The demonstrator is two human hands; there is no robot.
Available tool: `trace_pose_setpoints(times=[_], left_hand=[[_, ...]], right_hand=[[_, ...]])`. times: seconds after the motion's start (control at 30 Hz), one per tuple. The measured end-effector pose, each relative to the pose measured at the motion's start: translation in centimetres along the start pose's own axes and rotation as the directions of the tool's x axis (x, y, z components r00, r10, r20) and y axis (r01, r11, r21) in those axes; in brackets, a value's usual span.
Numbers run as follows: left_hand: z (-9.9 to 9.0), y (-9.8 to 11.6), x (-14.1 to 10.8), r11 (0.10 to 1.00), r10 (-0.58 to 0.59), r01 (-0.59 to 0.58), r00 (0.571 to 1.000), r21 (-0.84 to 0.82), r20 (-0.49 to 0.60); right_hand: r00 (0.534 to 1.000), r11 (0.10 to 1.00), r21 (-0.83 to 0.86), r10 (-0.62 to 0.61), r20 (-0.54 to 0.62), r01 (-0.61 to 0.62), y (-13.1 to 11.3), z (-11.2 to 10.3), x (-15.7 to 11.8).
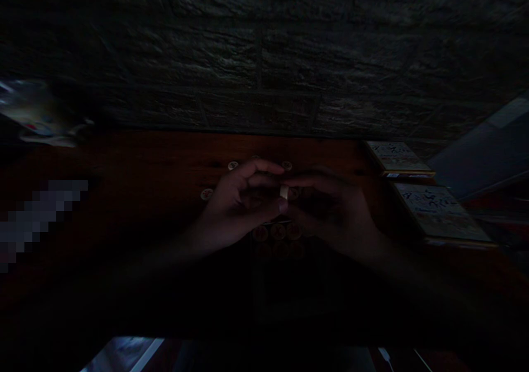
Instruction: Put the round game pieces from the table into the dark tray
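In dim light my left hand (231, 209) and my right hand (345, 209) meet over a wooden table. Between their fingertips is a small pale round Chinese chess piece (284, 192), seen edge-on. My left thumb presses its lower side; my right index finger reaches its upper side. Just below the hands, several round pieces with red characters (278, 231) lie in rows in a dark tray or box, whose outline is hard to see. Loose pieces lie beyond and beside my left hand, one at the back (233, 165) and one at the left (206, 194).
Two flat boxes with printed lids, one farther (400, 157) and one nearer (442, 209), lie at the right of the table (165, 157). A stone-block wall (256, 58) stands behind. A blurred pale bag-like object (45, 116) sits at the far left.
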State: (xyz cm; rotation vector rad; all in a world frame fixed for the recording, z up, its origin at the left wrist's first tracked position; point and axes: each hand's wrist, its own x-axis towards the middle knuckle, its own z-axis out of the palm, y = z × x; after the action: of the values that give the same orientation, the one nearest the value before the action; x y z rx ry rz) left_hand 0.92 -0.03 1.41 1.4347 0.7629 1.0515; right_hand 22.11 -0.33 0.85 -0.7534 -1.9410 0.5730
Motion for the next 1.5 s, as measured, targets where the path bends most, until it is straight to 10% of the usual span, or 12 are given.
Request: trace_pose_setpoints(times=[1.5], left_hand=[[-0.32, -0.31, -0.24, 0.999, 0.011, -0.012, 1.0, 0.037, 0.015]], right_hand=[[1.0, 0.999, -0.022, 0.025, 0.004, -0.025, -0.04, 0.05, -0.15]])
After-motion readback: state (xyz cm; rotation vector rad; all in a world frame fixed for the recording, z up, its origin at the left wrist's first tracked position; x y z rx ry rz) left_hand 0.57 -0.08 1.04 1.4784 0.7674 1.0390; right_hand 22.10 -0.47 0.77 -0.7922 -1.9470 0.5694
